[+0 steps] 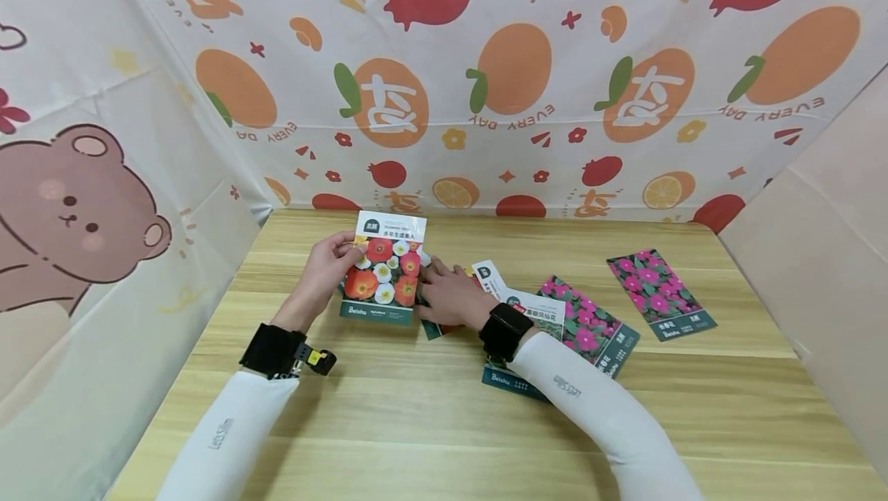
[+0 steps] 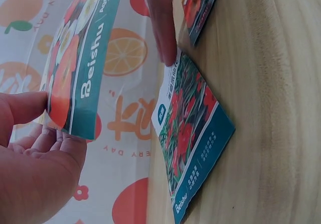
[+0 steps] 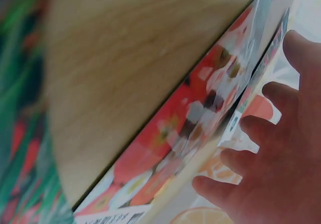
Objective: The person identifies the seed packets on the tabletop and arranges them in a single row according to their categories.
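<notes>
My left hand (image 1: 326, 266) pinches a poppy seed packet (image 1: 383, 270) by its left edge, thumb in front, holding it raised above the table. In the left wrist view, a packet of red flowers among green leaves (image 2: 188, 128) lies beyond it, mostly hidden in the head view. My right hand (image 1: 454, 297) reaches in beside the raised packet, palm down with fingers extended; one fingertip meets the top of that red-flowered packet. Another poppy packet (image 1: 489, 279) lies partly under this hand. The right wrist view shows the fingers spread, grasping nothing.
Under my right forearm, a balsam packet (image 1: 537, 308) overlaps a pink-flowered packet (image 1: 590, 324). A second pink-flowered packet (image 1: 659, 293) lies apart at the right of the wooden table (image 1: 388, 416). A fruit-printed cloth (image 1: 444, 100) hangs behind the table's far edge.
</notes>
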Tool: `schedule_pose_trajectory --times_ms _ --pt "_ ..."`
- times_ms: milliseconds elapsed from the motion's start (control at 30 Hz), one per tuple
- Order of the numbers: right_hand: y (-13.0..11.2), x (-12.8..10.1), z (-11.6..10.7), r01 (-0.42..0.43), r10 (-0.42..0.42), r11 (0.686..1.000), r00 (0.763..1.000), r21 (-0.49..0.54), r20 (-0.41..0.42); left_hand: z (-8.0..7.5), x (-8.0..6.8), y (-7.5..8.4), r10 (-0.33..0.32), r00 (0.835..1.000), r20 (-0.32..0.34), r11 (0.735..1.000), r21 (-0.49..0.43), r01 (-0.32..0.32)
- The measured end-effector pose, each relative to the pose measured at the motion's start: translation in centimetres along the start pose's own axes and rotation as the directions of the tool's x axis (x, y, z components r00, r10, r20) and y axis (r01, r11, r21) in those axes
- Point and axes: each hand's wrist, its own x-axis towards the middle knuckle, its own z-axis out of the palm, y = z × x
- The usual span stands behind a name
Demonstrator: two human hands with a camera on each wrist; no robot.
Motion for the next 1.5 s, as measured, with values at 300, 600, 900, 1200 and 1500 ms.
schedule_pose_trajectory --times_ms 300,600,900,1200,1500 --pt "1.3 -2.0 0.3 0.038 -0.042 0.997 0.997 0.068 0.060 0.4 0.2 0.0 0.021 1.000 -0.001 1.000 -0.012 -0.021" --pt "4.5 -5.2 1.3 0.101 -0.111 0.984 0.992 0.143 0.066 -0.3 0.3 -0.1 0.006 1.000 -0.007 1.000 0.013 -0.006" --pt "7.7 -8.7 2.0 0.127 -0.137 0.967 0.990 0.220 0.031 -0.5 0.1 -0.5 -0.028 1.000 -0.006 0.999 0.026 0.028" --pt "10.5 -11.7 3.0 0.185 -0.167 0.949 0.982 0.254 -0.088 -0.4 0.2 -0.7 -0.057 0.998 0.007 0.998 0.039 0.057" --pt "11.4 -12.7 3.5 0.171 -0.149 0.956 0.983 0.237 -0.107 -0.5 0.6 -1.2 -0.070 0.998 0.008 0.996 0.054 0.070"
